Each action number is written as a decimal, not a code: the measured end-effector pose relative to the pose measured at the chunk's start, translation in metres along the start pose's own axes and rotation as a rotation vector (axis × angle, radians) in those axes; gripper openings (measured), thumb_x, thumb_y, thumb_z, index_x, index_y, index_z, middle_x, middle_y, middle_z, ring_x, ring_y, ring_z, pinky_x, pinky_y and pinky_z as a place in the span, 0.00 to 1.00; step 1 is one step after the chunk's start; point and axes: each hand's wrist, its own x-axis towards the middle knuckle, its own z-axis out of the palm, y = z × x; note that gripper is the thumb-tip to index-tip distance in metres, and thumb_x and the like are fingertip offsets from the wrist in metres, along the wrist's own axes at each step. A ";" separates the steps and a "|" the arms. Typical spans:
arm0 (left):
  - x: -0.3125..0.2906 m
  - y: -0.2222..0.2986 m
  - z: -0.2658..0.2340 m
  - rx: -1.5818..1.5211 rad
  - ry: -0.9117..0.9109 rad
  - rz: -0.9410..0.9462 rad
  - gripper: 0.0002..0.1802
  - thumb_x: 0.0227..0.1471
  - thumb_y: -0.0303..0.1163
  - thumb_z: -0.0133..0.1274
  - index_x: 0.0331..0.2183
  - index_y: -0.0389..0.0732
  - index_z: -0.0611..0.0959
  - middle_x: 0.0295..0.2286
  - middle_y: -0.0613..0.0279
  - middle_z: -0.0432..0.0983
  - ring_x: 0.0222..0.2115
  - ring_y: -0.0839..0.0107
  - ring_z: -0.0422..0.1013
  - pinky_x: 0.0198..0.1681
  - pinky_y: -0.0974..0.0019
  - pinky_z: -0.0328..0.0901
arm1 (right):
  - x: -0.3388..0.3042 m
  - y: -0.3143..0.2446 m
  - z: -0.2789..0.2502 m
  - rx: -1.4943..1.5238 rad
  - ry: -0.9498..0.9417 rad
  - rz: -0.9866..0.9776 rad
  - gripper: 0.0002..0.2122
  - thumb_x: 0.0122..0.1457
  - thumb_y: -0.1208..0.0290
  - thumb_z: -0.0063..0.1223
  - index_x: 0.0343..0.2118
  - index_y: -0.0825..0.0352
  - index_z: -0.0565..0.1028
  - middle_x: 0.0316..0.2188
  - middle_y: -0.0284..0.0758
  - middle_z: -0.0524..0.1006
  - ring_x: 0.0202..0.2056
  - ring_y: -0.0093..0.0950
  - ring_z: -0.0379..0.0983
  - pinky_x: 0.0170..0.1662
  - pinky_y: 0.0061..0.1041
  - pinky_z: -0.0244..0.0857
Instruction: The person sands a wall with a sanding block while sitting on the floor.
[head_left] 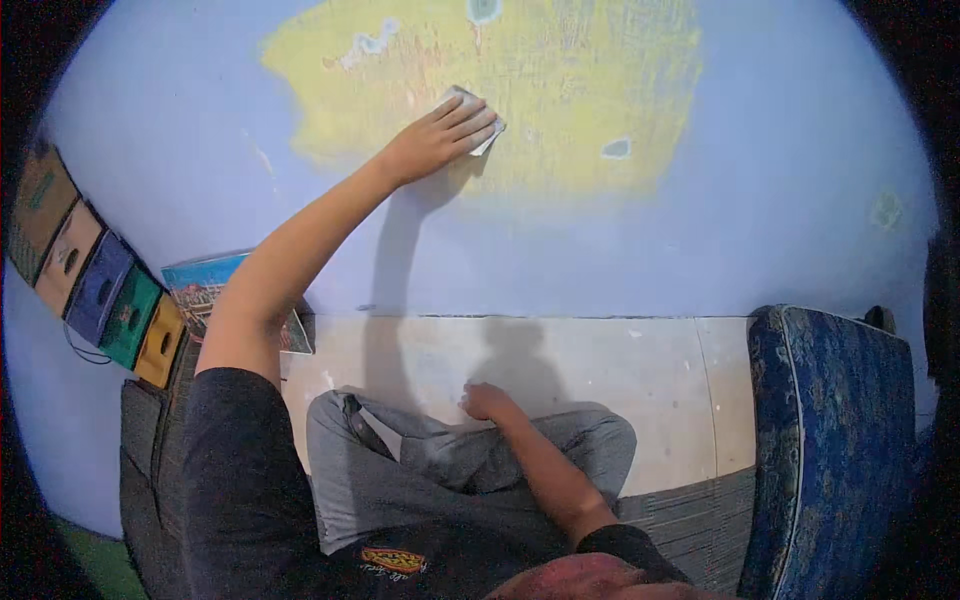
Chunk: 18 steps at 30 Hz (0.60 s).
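Well, cushion [850,440] R; coloured boxes [100,277] L; L arm [300,235] part-hides framed pic [195,285].

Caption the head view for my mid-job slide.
Left grip holds a pale sheet against the yellow patch on a lilac wall; right grip is near the grey trousers.

On the left stood a tilted-looking drawer unit [118,295] with fronts in brown, pale peach, blue, green and yellow, some with dark finger holes, and a thin dark cord [88,354] looped beside it. Near it leaned a printed picture panel [190,283], partly hidden, blue along its top. Pale floor tiles [660,390] met a ribbed grey mat [695,520]. A blue patterned cushion [855,450] with light piping stood upright on the right.
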 end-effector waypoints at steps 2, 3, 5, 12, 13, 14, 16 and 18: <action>-0.051 -0.004 -0.013 -0.018 -0.107 0.025 0.30 0.52 0.31 0.46 0.58 0.43 0.64 0.58 0.62 0.59 0.60 0.62 0.55 0.64 0.56 0.50 | -0.018 -0.062 -0.032 0.074 -0.148 0.048 0.21 0.61 0.52 0.41 0.47 0.64 0.74 0.50 0.47 0.72 0.50 0.44 0.69 0.54 0.41 0.63; -0.032 -0.007 -0.012 -0.031 -0.078 0.054 0.29 0.53 0.31 0.45 0.58 0.44 0.64 0.58 0.62 0.60 0.60 0.62 0.55 0.64 0.56 0.50 | -0.015 -0.037 -0.028 0.059 -0.096 0.047 0.22 0.60 0.52 0.42 0.48 0.65 0.73 0.51 0.47 0.72 0.50 0.44 0.69 0.54 0.41 0.63; -0.015 -0.012 -0.015 -0.034 -0.114 0.074 0.32 0.52 0.30 0.44 0.60 0.47 0.62 0.60 0.64 0.57 0.62 0.63 0.51 0.66 0.56 0.46 | -0.012 -0.012 -0.021 0.035 -0.015 0.010 0.23 0.59 0.51 0.43 0.49 0.66 0.72 0.51 0.47 0.71 0.51 0.44 0.69 0.54 0.41 0.62; -0.016 -0.075 -0.044 0.100 0.062 -0.090 0.32 0.49 0.27 0.49 0.57 0.47 0.67 0.57 0.65 0.63 0.59 0.62 0.57 0.63 0.57 0.52 | -0.018 -0.032 -0.034 0.111 -0.043 0.019 0.23 0.57 0.53 0.49 0.49 0.66 0.70 0.49 0.47 0.73 0.50 0.46 0.70 0.53 0.47 0.64; -0.020 -0.085 -0.048 0.123 0.095 -0.148 0.32 0.48 0.27 0.50 0.57 0.48 0.67 0.57 0.64 0.63 0.60 0.61 0.57 0.63 0.56 0.53 | -0.020 -0.042 -0.038 0.117 -0.070 0.014 0.23 0.57 0.53 0.49 0.49 0.66 0.70 0.49 0.47 0.73 0.50 0.46 0.70 0.52 0.47 0.64; -0.018 -0.092 -0.054 0.145 0.134 -0.207 0.32 0.48 0.28 0.51 0.57 0.48 0.68 0.58 0.63 0.63 0.60 0.60 0.57 0.62 0.56 0.54 | -0.021 -0.048 -0.040 0.120 -0.096 0.013 0.23 0.57 0.53 0.48 0.49 0.66 0.70 0.48 0.47 0.73 0.50 0.46 0.69 0.52 0.47 0.64; 0.035 -0.083 -0.074 0.149 0.328 -0.293 0.23 0.49 0.26 0.51 0.50 0.38 0.75 0.50 0.53 0.71 0.54 0.53 0.64 0.59 0.54 0.58 | -0.018 -0.012 -0.032 0.081 -0.063 0.074 0.23 0.57 0.53 0.48 0.49 0.66 0.70 0.47 0.46 0.74 0.51 0.45 0.69 0.52 0.46 0.65; 0.039 -0.080 -0.065 0.046 0.314 -0.347 0.22 0.50 0.25 0.50 0.50 0.39 0.75 0.51 0.54 0.70 0.54 0.53 0.64 0.58 0.55 0.60 | -0.014 -0.013 -0.029 0.075 -0.044 0.090 0.23 0.57 0.53 0.49 0.48 0.66 0.70 0.46 0.46 0.75 0.51 0.44 0.70 0.51 0.45 0.65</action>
